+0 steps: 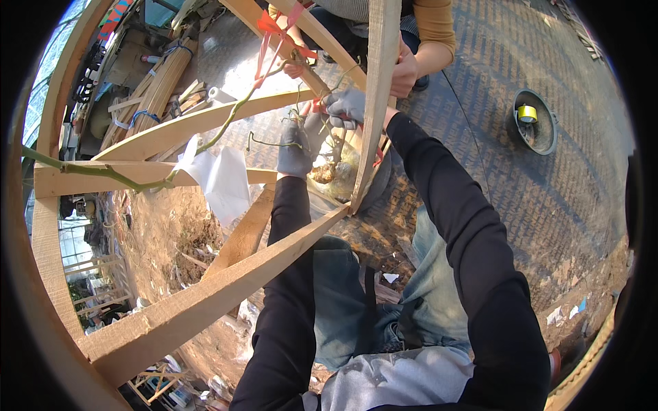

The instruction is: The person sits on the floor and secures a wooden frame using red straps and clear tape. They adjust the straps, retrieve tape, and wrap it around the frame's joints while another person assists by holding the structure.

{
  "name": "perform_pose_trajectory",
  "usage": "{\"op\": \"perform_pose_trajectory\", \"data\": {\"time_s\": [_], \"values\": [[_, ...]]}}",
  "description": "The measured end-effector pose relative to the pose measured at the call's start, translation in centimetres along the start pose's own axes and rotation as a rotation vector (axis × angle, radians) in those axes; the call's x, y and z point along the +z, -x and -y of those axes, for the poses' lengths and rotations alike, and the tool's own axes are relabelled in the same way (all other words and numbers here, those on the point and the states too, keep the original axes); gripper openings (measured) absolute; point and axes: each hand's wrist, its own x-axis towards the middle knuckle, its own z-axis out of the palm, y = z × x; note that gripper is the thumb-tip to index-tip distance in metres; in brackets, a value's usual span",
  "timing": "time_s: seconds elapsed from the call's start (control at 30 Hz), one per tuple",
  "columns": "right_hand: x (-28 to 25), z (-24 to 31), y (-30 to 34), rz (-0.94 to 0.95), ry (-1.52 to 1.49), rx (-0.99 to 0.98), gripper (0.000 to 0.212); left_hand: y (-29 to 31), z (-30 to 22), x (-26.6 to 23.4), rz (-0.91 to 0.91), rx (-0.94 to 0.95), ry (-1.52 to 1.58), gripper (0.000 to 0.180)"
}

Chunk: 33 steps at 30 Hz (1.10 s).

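Both my hands wear grey gloves and meet at the stem of a woody plant (336, 144) inside a wooden frame. Between them a short red ribbon (317, 105) shows at the stem. My left hand (295, 147) reaches up on the left, its fingertips pinched at the ribbon. On the other side my right hand (346, 107) is closed with curled fingers on the ribbon. Below, the plant's base (325, 171) sits in clear wrapping. A long green branch (123, 179) runs left, with a white paper tag (223, 183) hanging from it.
Wooden slats (219, 288) cross before and around my arms. Opposite, a co-worker's hand (404, 72) grips a slat; their other hand is at the upper stem near red ribbons (271, 31). A dark bucket (541, 140) with a yellow tape roll (527, 114) stands right. Bundled wood (161, 85) lies left.
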Motion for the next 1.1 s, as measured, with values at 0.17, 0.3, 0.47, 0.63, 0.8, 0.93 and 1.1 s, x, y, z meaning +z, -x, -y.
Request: {"op": "perform_pose_trajectory", "data": {"time_s": [0.17,0.3,0.47,0.63,0.8,0.93,1.1], "values": [[0.9,0.4,-0.2,0.029,0.0,-0.027,0.021,-0.2,0.4,-0.3,0.018,0.073,0.16,0.049],[1.2,0.2,0.0,-0.073,0.002,0.047,0.014,-0.9,1.7,-2.2,0.121,0.161,0.277,0.048],[1.5,0.2,-0.1,-0.03,0.143,0.036,0.011,-1.7,2.2,-5.2,0.47,-0.177,0.898,0.042],[1.1,-0.1,-0.3,-0.025,0.252,-0.007,0.013,-2.0,2.2,-5.3,-0.051,0.089,0.534,0.03],[-0.6,-0.4,0.1,-0.147,0.228,-0.048,0.019,-1.7,1.0,-5.0,-0.175,0.168,0.511,0.02],[-1.0,-1.1,-0.4,-0.25,0.033,-0.086,0.02,-2.0,0.4,-5.1,-0.161,0.154,0.517,0.033],[-0.6,-1.3,-1.0,-0.248,-0.272,-0.121,0.019,-2.4,0.4,-4.6,-0.102,0.291,0.426,0.047]]}}
